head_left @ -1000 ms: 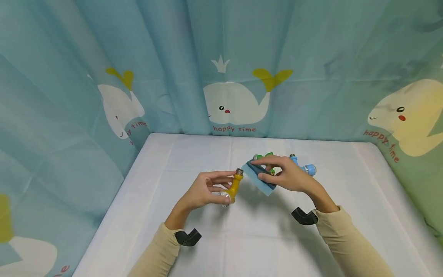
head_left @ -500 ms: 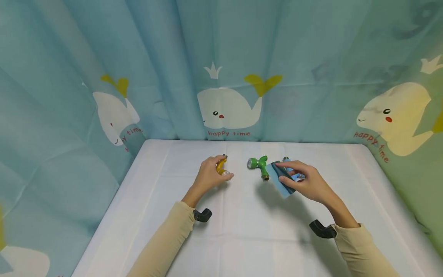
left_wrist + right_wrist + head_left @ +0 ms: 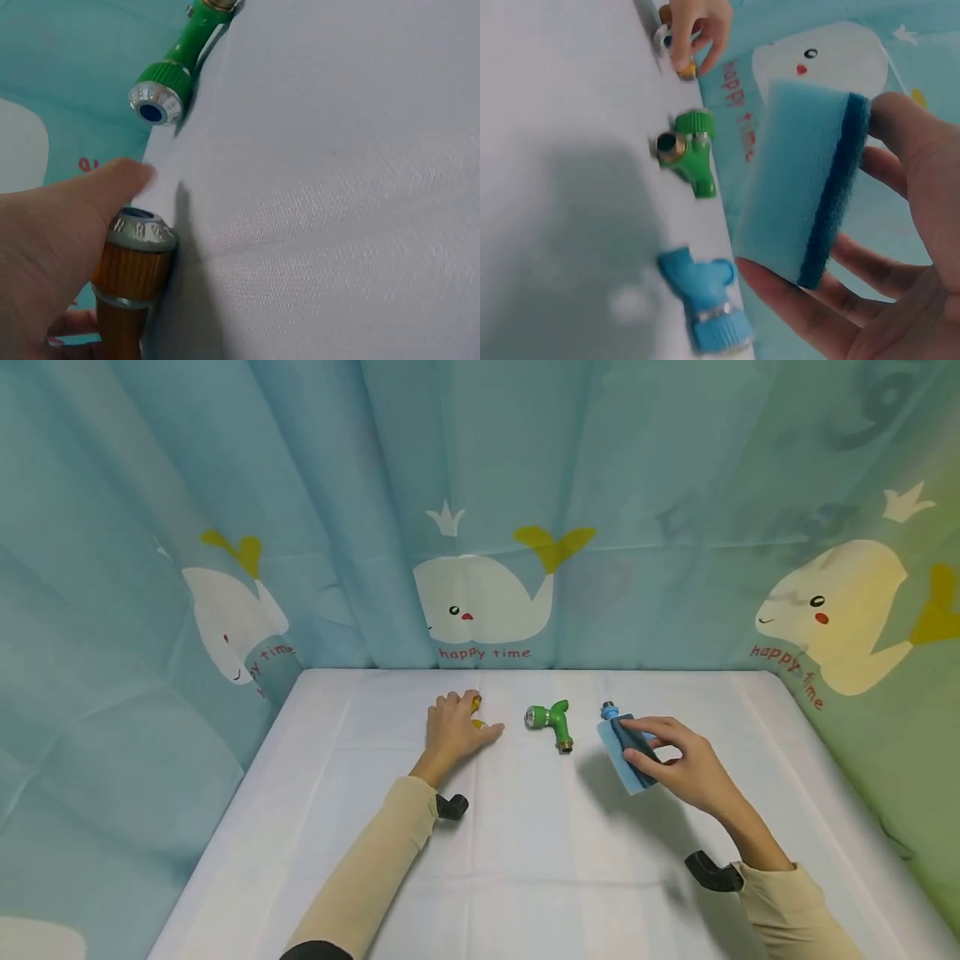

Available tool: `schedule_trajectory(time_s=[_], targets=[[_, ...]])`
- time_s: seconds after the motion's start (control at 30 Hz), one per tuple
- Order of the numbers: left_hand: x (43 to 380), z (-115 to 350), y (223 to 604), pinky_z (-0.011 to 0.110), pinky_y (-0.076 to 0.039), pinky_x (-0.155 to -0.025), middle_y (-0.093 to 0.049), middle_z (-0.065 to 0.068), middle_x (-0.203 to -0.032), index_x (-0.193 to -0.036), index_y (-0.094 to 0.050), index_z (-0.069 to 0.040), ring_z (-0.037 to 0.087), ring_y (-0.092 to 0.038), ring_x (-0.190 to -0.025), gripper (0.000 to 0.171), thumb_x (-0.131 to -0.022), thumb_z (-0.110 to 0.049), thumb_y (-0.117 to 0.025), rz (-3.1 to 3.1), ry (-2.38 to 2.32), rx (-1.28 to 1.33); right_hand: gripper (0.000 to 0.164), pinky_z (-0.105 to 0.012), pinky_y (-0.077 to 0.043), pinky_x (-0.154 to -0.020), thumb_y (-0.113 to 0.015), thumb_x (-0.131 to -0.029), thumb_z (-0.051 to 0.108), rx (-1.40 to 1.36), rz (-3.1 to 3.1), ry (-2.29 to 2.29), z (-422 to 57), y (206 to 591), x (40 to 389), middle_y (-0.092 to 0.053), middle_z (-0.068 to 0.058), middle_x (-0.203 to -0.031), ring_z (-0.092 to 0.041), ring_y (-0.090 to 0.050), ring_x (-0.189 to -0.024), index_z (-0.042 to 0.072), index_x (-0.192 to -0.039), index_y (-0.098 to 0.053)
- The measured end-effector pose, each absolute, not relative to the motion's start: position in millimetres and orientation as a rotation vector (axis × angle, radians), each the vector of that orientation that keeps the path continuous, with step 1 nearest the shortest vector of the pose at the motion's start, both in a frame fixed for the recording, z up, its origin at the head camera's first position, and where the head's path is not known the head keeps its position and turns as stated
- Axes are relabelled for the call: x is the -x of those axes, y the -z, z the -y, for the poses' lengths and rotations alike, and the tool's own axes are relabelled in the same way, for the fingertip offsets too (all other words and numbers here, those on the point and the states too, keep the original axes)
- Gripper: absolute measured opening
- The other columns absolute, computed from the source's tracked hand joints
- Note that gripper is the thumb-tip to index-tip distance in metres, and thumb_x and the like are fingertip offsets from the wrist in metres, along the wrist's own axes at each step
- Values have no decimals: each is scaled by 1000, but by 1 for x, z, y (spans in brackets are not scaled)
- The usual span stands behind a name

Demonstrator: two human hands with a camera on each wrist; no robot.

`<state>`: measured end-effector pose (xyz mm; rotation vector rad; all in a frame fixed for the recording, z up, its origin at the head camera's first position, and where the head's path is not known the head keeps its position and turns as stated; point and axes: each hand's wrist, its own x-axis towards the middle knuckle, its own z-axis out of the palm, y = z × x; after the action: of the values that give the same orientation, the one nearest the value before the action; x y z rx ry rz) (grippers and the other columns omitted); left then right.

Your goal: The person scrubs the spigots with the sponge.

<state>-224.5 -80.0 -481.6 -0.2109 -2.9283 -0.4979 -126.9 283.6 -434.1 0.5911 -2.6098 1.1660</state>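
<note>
My left hand [image 3: 452,732] reaches over the yellow tap [image 3: 133,270] at the back of the table, thumb stretched out and fingers spread. In the left wrist view the thumb stands off the tap's ribbed, silver-capped knob. Most of this tap is hidden under the hand in the head view. My right hand [image 3: 693,770] pinches a light blue sponge [image 3: 799,176] with a dark blue scouring side, held up above the table. Behind the sponge lies a blue tap [image 3: 709,304], partly covered in the head view. Between the hands lies a green tap [image 3: 553,720] with a metal threaded end.
A white cloth covers the table [image 3: 525,843]. Teal curtains [image 3: 645,527] printed with whales rise along its back and sides. Each wrist carries a black camera mount [image 3: 712,871].
The left hand has carried the yellow tap back and left onto the table, then spread its fingers. The right hand has shifted right with the sponge, uncovering the green tap.
</note>
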Motion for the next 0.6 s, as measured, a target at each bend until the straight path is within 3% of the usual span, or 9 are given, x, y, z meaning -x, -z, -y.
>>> schedule_trajectory(time_s=[0.13,0.37,0.47,0.6], targets=[[219,84,482,51,-45,-94,-60,16,-124,-151,-50,-16,34,-55,-111,90,-85,-75,-65,2885,542,180,44,-25,-56,-71,-80,-91,14,-495,2582,-1080,-300,441,134,-63,-13,-130,-32,-67,-95,13,-133,-69],[198,107,479,54,-45,-94,-58,16,-132,-150,-53,-17,36,-55,-115,79,-88,-64,-68,2745,689,178,43,-26,-48,-69,-80,-91,18,-288,2575,-951,-343,457,159,-63,-22,-123,-38,-65,-87,7,-131,-70],[190,119,476,55,-45,-94,-59,16,-132,-148,-55,-16,37,-55,-115,76,-88,-61,-71,2693,720,163,44,-35,-48,-68,-78,-93,24,-194,2643,-902,-359,464,171,-60,-29,-123,-42,-63,-90,5,-132,-69],[181,133,475,54,-45,-94,-60,16,-131,-147,-56,-15,37,-55,-115,76,-88,-59,-73,2668,728,161,53,-60,-49,-68,-73,-95,37,-65,2814,-760,-374,474,182,-52,-35,-129,-54,-56,-104,5,-136,-64]])
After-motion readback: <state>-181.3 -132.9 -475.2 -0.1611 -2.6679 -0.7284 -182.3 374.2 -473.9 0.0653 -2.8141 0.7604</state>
